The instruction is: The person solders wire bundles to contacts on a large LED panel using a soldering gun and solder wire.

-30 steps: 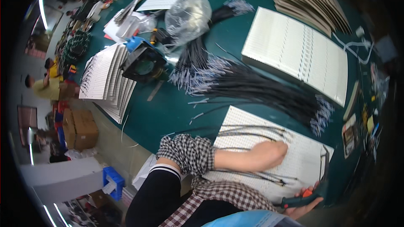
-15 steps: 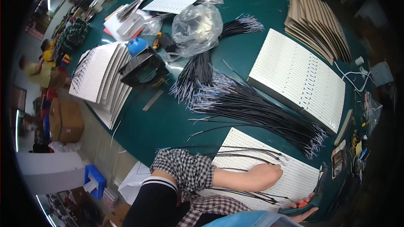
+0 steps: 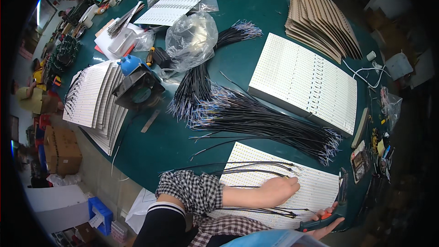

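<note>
Left hand (image 3: pixel 274 191) rests flat, fingers loose, on the white panel (image 3: pixel 315 187), touching black wires (image 3: pixel 256 167). Right hand (image 3: pixel 327 224) grips a red-handled tool (image 3: pixel 327 217) at the panel's near edge.

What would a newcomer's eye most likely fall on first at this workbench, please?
Probably the big sheaf of black wires fanned across the middle of the green table, with white strip panels stacked behind it. At the near edge, the left hand presses on another white panel strung with wires, while the right hand grips a red-handled tool.
</note>
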`<state>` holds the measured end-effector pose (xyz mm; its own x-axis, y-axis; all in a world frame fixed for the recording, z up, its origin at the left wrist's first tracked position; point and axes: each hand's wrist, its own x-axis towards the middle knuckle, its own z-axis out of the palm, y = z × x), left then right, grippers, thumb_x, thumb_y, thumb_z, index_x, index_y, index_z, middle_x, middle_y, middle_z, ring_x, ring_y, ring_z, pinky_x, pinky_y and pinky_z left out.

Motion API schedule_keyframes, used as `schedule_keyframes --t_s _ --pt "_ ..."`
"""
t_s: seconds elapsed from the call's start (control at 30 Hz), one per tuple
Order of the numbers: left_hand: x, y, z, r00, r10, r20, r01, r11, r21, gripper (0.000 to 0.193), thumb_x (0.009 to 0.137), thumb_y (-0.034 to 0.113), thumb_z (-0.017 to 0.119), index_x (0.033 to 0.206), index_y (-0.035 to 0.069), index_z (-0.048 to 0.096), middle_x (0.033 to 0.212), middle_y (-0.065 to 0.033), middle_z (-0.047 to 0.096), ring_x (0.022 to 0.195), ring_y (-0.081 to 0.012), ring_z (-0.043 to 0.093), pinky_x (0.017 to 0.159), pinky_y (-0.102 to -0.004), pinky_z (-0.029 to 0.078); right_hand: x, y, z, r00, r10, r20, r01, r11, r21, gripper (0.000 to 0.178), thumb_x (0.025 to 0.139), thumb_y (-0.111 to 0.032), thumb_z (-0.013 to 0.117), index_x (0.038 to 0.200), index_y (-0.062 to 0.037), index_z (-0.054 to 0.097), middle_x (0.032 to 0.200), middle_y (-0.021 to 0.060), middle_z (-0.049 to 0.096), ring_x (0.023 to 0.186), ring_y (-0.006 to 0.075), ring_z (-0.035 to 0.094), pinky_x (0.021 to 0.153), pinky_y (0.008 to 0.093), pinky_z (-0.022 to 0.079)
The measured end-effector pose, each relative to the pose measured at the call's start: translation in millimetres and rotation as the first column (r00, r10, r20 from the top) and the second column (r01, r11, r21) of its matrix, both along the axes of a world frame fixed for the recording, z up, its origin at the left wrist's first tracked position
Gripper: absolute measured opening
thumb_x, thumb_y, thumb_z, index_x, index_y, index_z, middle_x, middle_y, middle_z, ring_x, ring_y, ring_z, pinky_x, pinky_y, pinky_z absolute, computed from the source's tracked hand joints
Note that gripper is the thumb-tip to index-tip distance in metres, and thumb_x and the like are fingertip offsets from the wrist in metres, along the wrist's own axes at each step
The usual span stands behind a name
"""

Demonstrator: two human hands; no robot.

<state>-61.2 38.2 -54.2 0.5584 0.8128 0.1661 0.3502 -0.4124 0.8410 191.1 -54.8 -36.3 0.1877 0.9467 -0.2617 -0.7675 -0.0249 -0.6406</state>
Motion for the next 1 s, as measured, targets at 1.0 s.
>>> schedule_keyframes --t_s 1.0 --pt "9 -9 -7 0.995 0.054 0.087 -0.055 0.998 0.009 0.016 0.084 0.015 0.054 0.091 0.002 0.046 0.082 -0.0132 0.05 0.064 -0.0319 0.058 0.051 -0.0429 0.046 -1 8 -16 0.908 0.029 -0.419 0.078 0.968 0.237 0.066 0.084 -0.047 0.063 0.126 0.0004 0.044 0.096 0.006 0.055 0.085 0.0168 0.053 0.07 0.0274 0.045"
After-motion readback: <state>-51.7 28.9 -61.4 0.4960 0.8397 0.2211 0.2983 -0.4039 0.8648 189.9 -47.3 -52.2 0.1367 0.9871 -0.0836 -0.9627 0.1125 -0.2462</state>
